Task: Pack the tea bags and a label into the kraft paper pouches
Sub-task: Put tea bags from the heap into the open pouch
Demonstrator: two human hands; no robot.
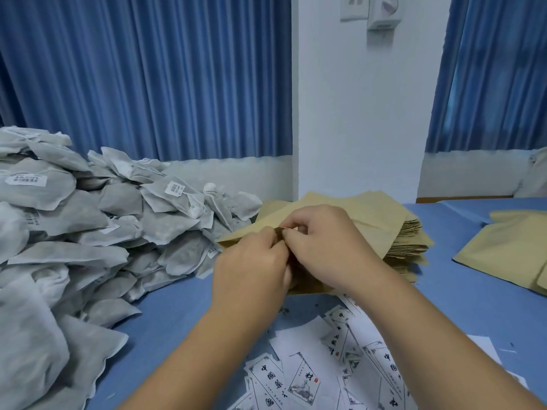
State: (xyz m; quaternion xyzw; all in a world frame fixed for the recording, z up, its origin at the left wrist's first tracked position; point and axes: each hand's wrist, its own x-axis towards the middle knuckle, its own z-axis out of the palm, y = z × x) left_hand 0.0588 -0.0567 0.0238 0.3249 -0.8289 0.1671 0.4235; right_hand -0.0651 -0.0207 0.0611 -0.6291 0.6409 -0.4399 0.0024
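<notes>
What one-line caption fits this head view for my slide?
Left hand and right hand pinch a pouch at its edge by the stack; tea bags heaped left, labels scattered nearer.

The tea bags point(88, 232), grey-white and flat, some carrying barcode stickers, are lying in a loose heap from 8 to 10 o'clock. One tan pouch point(242, 235) is being held at centre. The left hand point(248, 267) and right hand point(322, 250) are pinching its near edge, and its body is tilting back over the stack point(408, 244) of flat pouches at 1 o'clock. Further pouches point(503, 247) are lying flat at 3 o'clock. The labels point(302, 380), white with black characters, are lying scattered and overlapping at 5 o'clock.
</notes>
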